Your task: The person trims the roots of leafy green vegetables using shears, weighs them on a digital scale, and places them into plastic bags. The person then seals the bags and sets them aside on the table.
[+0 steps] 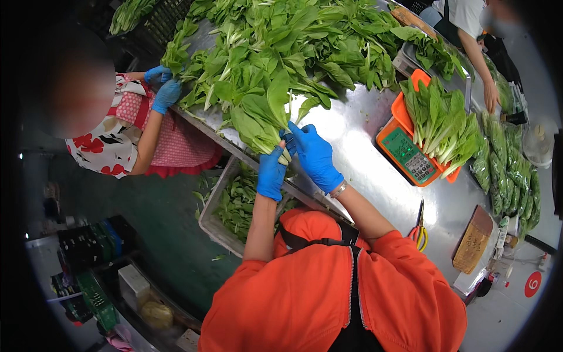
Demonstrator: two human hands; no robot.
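A bunch of leafy greens (255, 120) with pale stems is in my hands, over the near edge of the steel table (359, 141). Wearing a blue glove, my left hand (271, 174) is closed around the stem ends. My right hand (315, 154), also gloved in blue, has its fingers bent against the right side of the same stems; its fingertips are partly hidden. Beyond the bunch spreads a large heap of loose greens (328, 41). Below my hands, a grey crate (206, 217) holds leaves and trimmings.
To the right, an orange scale (392, 144) bears more greens (440, 120). Scissors (420, 226) with red and yellow handles lie near a wooden block (472, 239). Bagged greens (510, 176) line the far right. A co-worker's gloved hands (164, 88) handle greens at left; another person's arm (480, 64) reaches in.
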